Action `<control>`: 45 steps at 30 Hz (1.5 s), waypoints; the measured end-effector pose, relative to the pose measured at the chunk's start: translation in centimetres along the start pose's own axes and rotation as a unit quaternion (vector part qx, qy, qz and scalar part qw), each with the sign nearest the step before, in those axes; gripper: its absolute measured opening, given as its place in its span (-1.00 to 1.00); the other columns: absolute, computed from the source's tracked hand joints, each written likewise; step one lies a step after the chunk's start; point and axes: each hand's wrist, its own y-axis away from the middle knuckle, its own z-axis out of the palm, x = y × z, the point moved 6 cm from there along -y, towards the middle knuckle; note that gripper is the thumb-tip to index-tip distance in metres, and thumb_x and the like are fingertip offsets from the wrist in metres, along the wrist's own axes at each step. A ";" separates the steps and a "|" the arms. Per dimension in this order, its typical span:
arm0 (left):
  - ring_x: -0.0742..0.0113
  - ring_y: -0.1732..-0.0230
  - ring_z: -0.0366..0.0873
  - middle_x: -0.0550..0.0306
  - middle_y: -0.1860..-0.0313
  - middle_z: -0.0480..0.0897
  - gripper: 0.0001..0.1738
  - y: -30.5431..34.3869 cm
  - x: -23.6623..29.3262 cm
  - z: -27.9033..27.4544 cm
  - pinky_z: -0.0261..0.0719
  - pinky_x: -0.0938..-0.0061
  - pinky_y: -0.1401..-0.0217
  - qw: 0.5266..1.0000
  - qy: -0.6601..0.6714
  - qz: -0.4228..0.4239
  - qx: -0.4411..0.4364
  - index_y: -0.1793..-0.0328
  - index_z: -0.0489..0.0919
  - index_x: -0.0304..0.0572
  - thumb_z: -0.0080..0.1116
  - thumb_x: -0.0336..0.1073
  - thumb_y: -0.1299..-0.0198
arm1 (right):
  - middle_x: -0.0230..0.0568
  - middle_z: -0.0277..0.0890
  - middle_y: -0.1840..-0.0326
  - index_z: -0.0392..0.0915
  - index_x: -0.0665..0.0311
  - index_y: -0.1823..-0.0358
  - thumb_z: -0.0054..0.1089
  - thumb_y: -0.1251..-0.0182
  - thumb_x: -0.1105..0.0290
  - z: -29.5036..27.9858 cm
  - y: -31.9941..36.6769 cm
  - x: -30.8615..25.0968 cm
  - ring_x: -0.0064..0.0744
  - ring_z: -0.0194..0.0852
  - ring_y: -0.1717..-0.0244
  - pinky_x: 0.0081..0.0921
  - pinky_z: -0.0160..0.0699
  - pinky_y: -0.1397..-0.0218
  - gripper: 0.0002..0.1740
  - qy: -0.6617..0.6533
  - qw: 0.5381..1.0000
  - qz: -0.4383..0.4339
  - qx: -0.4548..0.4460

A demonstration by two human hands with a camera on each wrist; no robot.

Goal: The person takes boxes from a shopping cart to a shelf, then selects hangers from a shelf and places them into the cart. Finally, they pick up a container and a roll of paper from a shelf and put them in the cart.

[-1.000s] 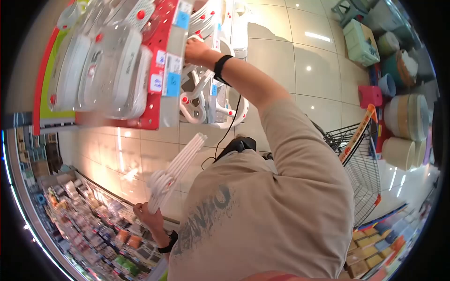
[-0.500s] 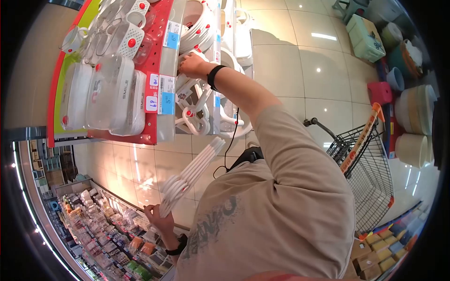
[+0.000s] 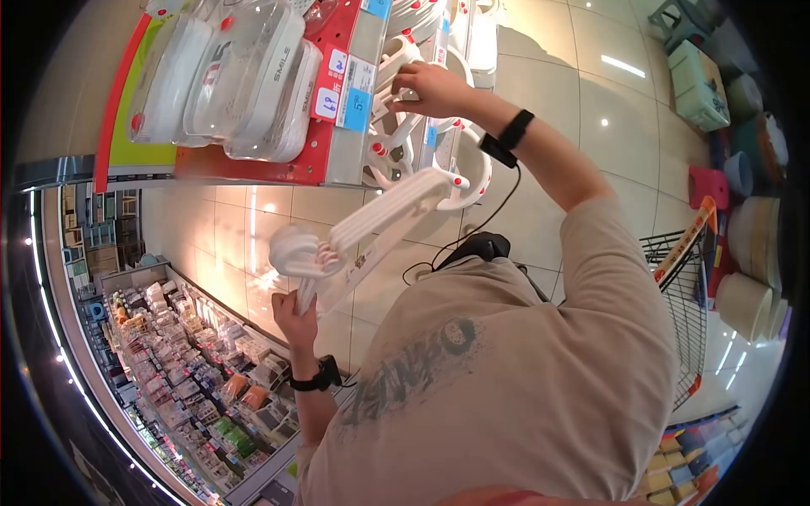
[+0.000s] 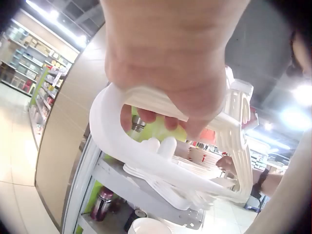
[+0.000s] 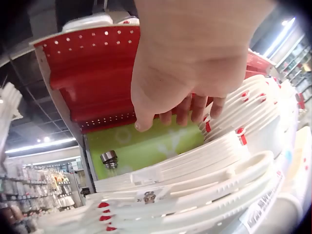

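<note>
My left hand grips a stack of white plastic racks by a rounded end, its fingers hooked through the loop frame in the left wrist view. The racks' long straight bars extend toward the shelf edge. One flat piece hangs lower than the others. My right hand is over the shelf, fingers pointing down beside more stacked white plastic racks. In the right wrist view its fingertips show above that stack with nothing between them.
Clear-lidded boxes stand on the red perforated shelf at left. Price tags line its edge. A shopping cart stands at right on the tiled floor. A black cable hangs from the right wrist.
The left hand has raised its stack of racks toward the shelf, and one piece now hangs apart from the others. The right hand has stayed over the shelf; the head view has shifted.
</note>
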 end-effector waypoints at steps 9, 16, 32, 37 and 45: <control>-0.01 0.27 0.55 -0.01 0.20 0.49 -0.69 -3.0 0.9 2.1 0.56 0.22 0.27 0.986 0.047 0.122 0.101 0.20 0.58 -0.21 0.42 -0.48 0.12 | -0.01 0.62 -0.09 0.63 0.29 -0.16 0.19 -0.39 -0.23 0.1 5.9 -6.3 -0.11 0.56 -0.19 -0.25 0.47 -0.29 -0.31 -0.245 0.944 0.025 -0.220; -0.01 0.35 0.59 0.05 0.22 0.50 -0.66 -6.5 3.1 4.1 0.59 0.20 0.39 0.962 0.023 0.231 0.147 0.29 0.56 -0.13 0.49 -0.32 0.18 | -0.14 0.53 -0.09 0.65 0.32 0.00 0.52 -0.14 0.07 -1.7 8.5 -7.0 -0.05 0.46 -0.20 -0.25 0.48 -0.27 -0.47 -0.063 0.970 -0.002 -0.235; 0.04 0.02 0.63 0.07 0.20 0.66 -0.46 -20.6 6.3 10.3 0.51 0.16 -0.10 0.928 -0.108 0.355 0.041 0.12 0.56 -0.09 0.56 -0.03 0.15 | -0.46 0.54 -0.05 0.66 0.03 0.07 0.39 -0.19 0.05 -2.4 4.6 0.4 -0.30 0.38 -0.31 -0.27 0.39 -0.37 -0.65 0.263 0.965 -0.014 0.008; 0.07 -0.01 0.64 0.11 0.15 0.70 -0.52 -22.6 5.1 12.3 0.52 0.17 -0.10 0.936 -0.095 0.336 -0.038 -0.02 0.57 -0.01 0.48 -0.08 0.00 | -0.48 0.53 -0.08 0.67 0.02 0.07 0.40 -0.19 0.06 -1.0 2.9 2.2 -0.32 0.38 -0.32 -0.29 0.41 -0.34 -0.66 0.265 0.964 0.014 0.005; -0.01 -0.09 0.65 0.05 0.03 0.72 -0.49 -22.9 6.3 12.9 0.60 0.07 -0.10 0.937 -0.082 0.324 -0.098 -0.16 0.58 0.01 0.45 -0.20 -0.05 | -0.45 0.52 -0.16 0.62 0.01 -0.03 0.39 -0.22 0.08 0.2 2.5 4.7 -0.31 0.35 -0.39 -0.24 0.39 -0.38 -0.61 0.238 0.970 0.033 -0.026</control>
